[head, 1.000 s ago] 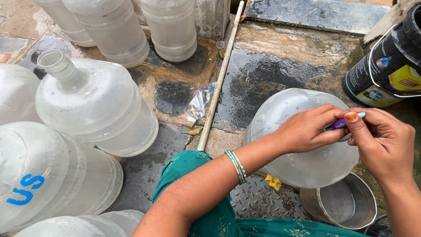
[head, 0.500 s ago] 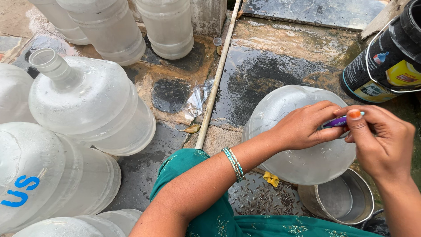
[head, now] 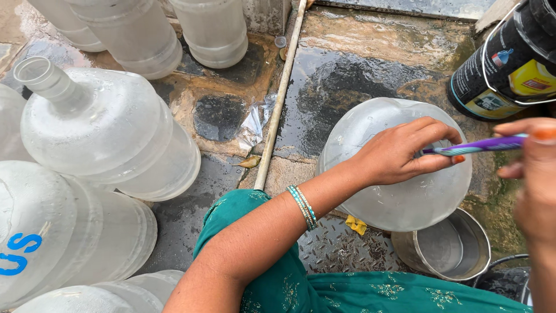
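From the head camera, the left hand (head: 399, 153) lies spread over the top of a big clear water jug (head: 399, 191), palm down on the curved plastic. Its fingers (head: 431, 133) are loosely curled, and the thumb and forefinger tips close on the near end of a purple pen (head: 475, 145). The pen runs level from those fingertips across to the right hand (head: 536, 174), which comes in from the frame's right edge; its fingers (head: 521, 128) close over the pen's far end, though most of this hand is cut off and blurred, so the exact grip cannot be told.

The jug sits directly under the left fingers, on wet stone ground. Just below the jug, toward the person, stands a small steel pot (head: 446, 249), touching or nearly touching the jug. Beyond the right fingers, up and away, is a black paint can (head: 498, 69) with a wire handle. Well to the left of the left fingers, past a long pale pipe (head: 278, 98) lying on the ground, several more water jugs (head: 98, 127) lie and stand together. The left wrist carries green bangles (head: 304, 206), and a green garment (head: 278, 284) covers the knee beneath the forearm.
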